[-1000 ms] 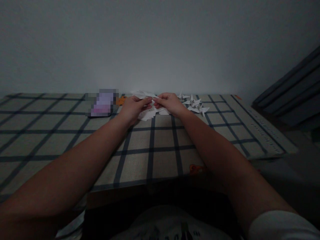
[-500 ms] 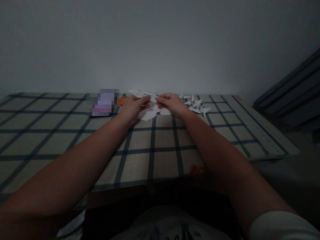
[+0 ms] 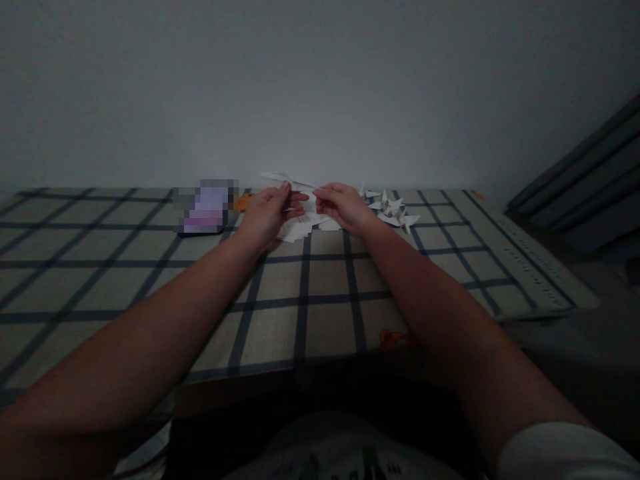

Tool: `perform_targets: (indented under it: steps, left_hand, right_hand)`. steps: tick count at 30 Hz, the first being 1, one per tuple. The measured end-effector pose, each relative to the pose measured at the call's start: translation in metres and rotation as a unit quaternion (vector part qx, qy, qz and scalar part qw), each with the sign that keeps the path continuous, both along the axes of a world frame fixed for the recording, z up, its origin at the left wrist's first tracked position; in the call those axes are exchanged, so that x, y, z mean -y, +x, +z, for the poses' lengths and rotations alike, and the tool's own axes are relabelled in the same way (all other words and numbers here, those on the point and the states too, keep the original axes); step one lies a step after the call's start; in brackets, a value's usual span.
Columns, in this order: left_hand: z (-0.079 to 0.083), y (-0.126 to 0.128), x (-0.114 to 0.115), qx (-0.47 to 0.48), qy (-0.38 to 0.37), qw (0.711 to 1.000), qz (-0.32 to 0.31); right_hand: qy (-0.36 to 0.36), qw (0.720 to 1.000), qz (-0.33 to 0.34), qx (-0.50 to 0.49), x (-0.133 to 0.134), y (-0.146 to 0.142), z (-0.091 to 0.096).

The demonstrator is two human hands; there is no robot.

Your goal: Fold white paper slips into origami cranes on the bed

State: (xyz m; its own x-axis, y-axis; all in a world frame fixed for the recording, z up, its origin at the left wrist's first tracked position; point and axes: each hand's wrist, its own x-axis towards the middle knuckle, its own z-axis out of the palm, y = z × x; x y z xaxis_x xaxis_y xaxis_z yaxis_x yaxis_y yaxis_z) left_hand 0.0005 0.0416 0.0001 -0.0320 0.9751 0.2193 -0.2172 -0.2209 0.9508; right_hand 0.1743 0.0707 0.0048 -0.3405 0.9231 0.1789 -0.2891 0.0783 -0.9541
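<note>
A long, thin folded piece of white paper (image 3: 274, 176) slants up to the left from the pinched fingertips of my right hand (image 3: 343, 203). My left hand (image 3: 270, 212) is just below and in front of it, fingers apart and thumb raised. Whether that thumb touches the folded paper I cannot tell. Beneath both hands lies a loose pile of white paper sheets (image 3: 296, 231), partly covered by them. To the right of my right hand sit several small folded paper figures (image 3: 393, 210) with pointed ends.
A phone-like device (image 3: 207, 208), its screen blurred out, lies left of my left hand. The checked tablecloth (image 3: 325, 320) covers the table, which meets a plain wall (image 3: 320, 87) at the back. Dark folds of cloth (image 3: 590, 173) hang at the right.
My left thumb has lifted away from its fingers, which have spread. The folded paper at my right fingertips has risen slightly. The pile and the paper figures stay put.
</note>
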Motion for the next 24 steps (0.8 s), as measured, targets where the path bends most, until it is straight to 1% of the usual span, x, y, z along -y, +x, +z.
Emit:
perform_targets:
  steps: [2,5,10,13,16,18,20,24]
  left_hand:
    - [0.001,-0.001,0.001,-0.006,0.011,1.000,0.009]
    - [0.002,-0.006,0.002,-0.039,0.028,0.998,0.041]
    - [0.003,-0.014,0.000,-0.101,0.037,0.994,0.037]
    - [0.002,-0.016,0.001,-0.171,0.044,0.984,0.037]
    - [0.002,-0.014,0.005,-0.231,0.044,0.971,0.034]
    - [0.002,-0.013,0.006,-0.229,0.036,0.972,0.040]
    - [0.002,-0.011,0.006,-0.203,0.032,0.977,0.050]
    - [0.000,-0.008,0.003,-0.144,0.019,0.989,0.032]
  right_hand:
    - [-0.002,1.000,0.004,0.008,0.002,0.000,0.001]
    - [-0.013,0.999,0.027,0.034,0.004,-0.001,0.001]
    - [-0.021,0.996,0.068,0.044,0.004,-0.001,-0.002]
    - [0.000,0.998,0.038,0.044,0.002,-0.002,-0.004]
    - [0.028,0.996,0.006,0.088,0.000,-0.002,-0.005]
    - [0.039,0.993,0.007,0.109,0.000,-0.002,-0.004]
    - [0.045,0.992,0.005,0.114,0.001,-0.001,-0.003]
    - [0.062,0.988,-0.020,0.138,0.006,-0.001,0.003]
